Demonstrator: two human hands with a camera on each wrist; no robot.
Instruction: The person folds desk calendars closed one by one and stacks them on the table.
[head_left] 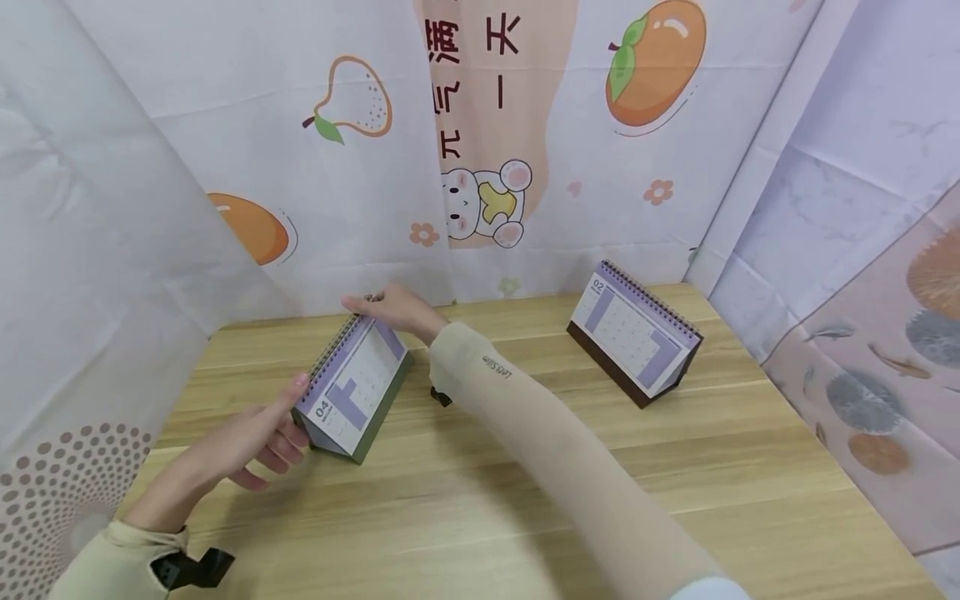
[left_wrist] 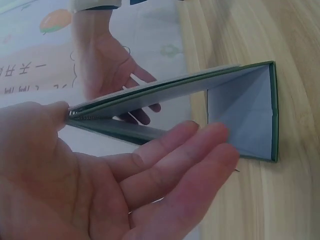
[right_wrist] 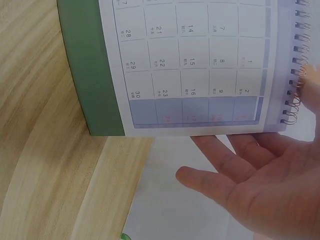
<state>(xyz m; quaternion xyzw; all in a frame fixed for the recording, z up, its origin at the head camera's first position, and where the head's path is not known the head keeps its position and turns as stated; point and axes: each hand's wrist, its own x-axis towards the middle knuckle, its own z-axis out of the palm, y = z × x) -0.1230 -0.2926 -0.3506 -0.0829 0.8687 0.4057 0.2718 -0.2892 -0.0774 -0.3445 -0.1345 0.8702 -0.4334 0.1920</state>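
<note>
A desk calendar with page 04 (head_left: 352,387), a purple-and-white sheet on a green base, stands as a tent on the table's left part. My left hand (head_left: 251,442) is at its near end, with the thumb touching the spiral corner. In the left wrist view, that hand's fingers (left_wrist: 187,175) extend loosely in front of the hollow end. At the far end is my right hand (head_left: 401,310), its thumb at the spiral binding (right_wrist: 295,75). Its other fingers (right_wrist: 215,190) reach along the end edge, and their tips are partly hidden behind the calendar.
A second desk calendar (head_left: 633,329), page 02 with a dark brown base, stands on the right of the wooden table (head_left: 480,500). Printed cloth (head_left: 360,208) hangs along the table's back edge. More cloth hangs at both sides. Each sleeve carries a black device (head_left: 191,569) at the wrist.
</note>
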